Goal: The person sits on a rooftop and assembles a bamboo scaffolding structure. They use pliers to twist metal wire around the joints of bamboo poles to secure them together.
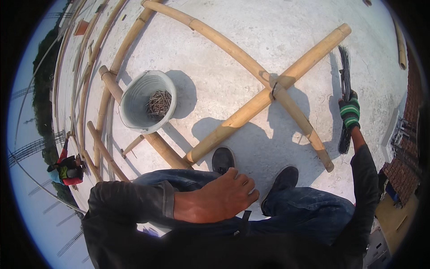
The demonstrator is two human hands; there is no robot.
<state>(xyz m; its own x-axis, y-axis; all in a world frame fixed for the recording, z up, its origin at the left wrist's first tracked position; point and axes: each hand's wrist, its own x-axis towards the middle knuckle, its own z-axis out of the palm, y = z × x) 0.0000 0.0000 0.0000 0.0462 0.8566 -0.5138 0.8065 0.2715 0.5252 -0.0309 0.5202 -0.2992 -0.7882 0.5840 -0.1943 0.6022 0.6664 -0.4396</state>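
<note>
The bare left hand (221, 197) rests flat on the knee, fingers relaxed, holding nothing. At three o'clock, the raised right hand (349, 112), in a green striped glove, clenches a bundle of dark thin wires (345, 76) beside crossed yellow bamboo poles (273, 89).

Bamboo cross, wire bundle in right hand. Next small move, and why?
Probably bring the left hand, bare and resting on the thigh, across to the wire bundle in the gloved right hand to draw a strand; the crossing shows just one thin tie.
</note>
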